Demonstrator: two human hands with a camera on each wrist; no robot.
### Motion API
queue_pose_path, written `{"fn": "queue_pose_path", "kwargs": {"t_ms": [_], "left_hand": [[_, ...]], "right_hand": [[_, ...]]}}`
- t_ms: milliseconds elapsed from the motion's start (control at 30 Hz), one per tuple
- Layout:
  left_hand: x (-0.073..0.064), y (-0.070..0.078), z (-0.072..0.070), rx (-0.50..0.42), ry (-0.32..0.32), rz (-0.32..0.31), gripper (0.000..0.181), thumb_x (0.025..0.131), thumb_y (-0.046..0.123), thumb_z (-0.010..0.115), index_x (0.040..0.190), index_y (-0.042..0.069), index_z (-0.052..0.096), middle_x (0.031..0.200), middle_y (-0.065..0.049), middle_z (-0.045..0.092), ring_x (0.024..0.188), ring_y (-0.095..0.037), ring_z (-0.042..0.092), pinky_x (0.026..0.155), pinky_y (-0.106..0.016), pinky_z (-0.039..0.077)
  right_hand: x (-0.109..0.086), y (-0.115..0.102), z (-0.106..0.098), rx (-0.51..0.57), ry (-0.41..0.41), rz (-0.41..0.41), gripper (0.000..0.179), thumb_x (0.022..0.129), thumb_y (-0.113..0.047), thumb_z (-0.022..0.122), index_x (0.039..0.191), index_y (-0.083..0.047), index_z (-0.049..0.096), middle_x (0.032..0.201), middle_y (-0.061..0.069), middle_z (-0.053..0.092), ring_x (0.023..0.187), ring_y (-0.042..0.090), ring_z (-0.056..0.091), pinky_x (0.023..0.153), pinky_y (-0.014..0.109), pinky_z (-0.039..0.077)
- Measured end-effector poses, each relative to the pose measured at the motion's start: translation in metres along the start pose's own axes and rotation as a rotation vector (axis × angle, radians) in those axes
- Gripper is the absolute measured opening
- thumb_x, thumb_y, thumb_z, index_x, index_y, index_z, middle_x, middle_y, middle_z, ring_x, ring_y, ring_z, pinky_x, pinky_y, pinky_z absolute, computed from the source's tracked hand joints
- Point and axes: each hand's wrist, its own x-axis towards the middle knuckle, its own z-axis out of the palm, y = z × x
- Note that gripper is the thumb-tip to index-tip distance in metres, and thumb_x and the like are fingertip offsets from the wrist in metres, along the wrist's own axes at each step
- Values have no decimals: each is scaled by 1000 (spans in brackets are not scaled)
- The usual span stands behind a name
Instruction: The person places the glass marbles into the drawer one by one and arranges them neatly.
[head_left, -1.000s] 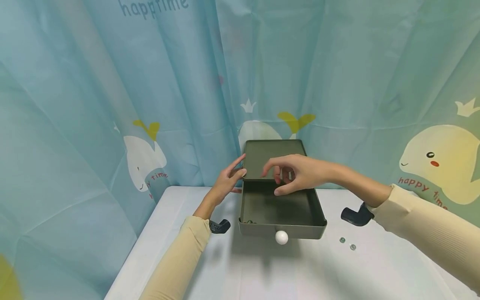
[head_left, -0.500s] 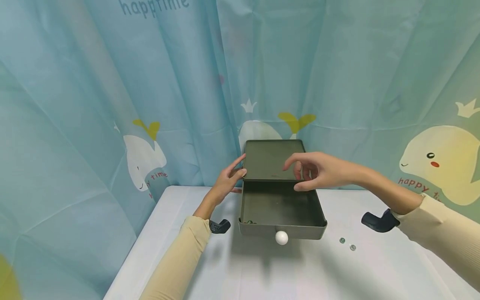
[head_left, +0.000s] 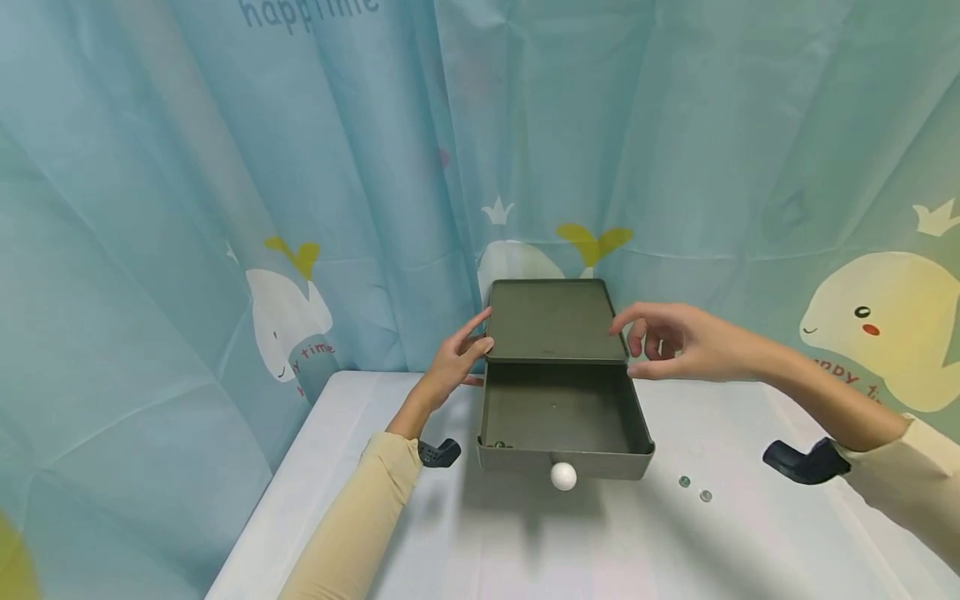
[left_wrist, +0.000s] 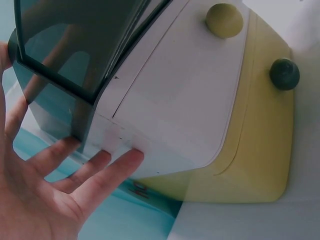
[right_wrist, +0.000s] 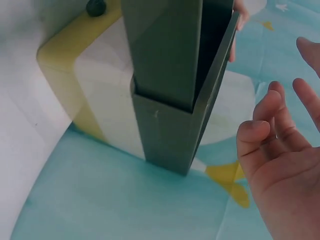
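Observation:
A small stacked drawer cabinet [head_left: 551, 321] has its dark green top drawer [head_left: 517, 460] pulled out, with a white round knob [head_left: 563, 477] in front. Glass marbles [head_left: 500, 445] show in the drawer's front left corner. My left hand [head_left: 452, 362] rests against the cabinet's left side, fingers spread and fairly straight; in the left wrist view its fingertips lie at the green and white [left_wrist: 180, 95] tiers. To the right of the cabinet top, my right hand [head_left: 663, 342] is raised with loosely bent fingers and nothing in them.
Two glass marbles [head_left: 685, 481] lie on the white table [head_left: 720, 550], right of the drawer. Below the white tier is a yellow tier [left_wrist: 265, 135] with a dark green knob [left_wrist: 284, 74]. A whale-print curtain [head_left: 375, 167] hangs behind the cabinet.
My right hand has moved right, from above the open drawer to beside the cabinet's right edge. The left hand and the drawer have stayed in place.

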Motion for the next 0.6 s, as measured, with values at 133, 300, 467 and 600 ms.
{"fn": "queue_pose_path", "kwargs": {"t_ms": [133, 300, 467, 600], "left_hand": [[0, 2, 1, -2, -2, -1, 58, 104, 37, 57, 158, 44, 38, 156, -13, 46, 138, -34, 49, 88, -57, 57], [-1, 3, 2, 0, 3, -4, 57, 104, 36, 58, 157, 44, 39, 156, -12, 46, 138, -33, 50, 89, -57, 57], [-1, 3, 2, 7, 4, 2, 58, 104, 37, 57, 158, 43, 38, 156, -13, 46, 138, -34, 50, 89, -57, 57], [0, 2, 2, 7, 5, 2, 58, 104, 36, 57, 158, 43, 39, 156, -13, 46, 138, -34, 50, 88, -57, 57]], "right_hand": [[-11, 6, -2, -9, 34, -6, 39, 91, -18, 80, 125, -25, 62, 90, -1, 63, 64, 16, 61, 60, 30, 52], [-25, 12, -3, -1, 89, -17, 40, 90, -12, 80, 125, -22, 62, 90, -1, 63, 67, 16, 61, 59, 30, 53], [-39, 19, -3, 2, 149, -9, 42, 89, -8, 81, 124, -22, 63, 88, -1, 62, 68, 16, 61, 59, 29, 53], [-49, 25, -3, 6, 164, 2, 41, 89, -5, 80, 124, -20, 63, 87, 0, 63, 69, 16, 61, 60, 28, 52]]}}
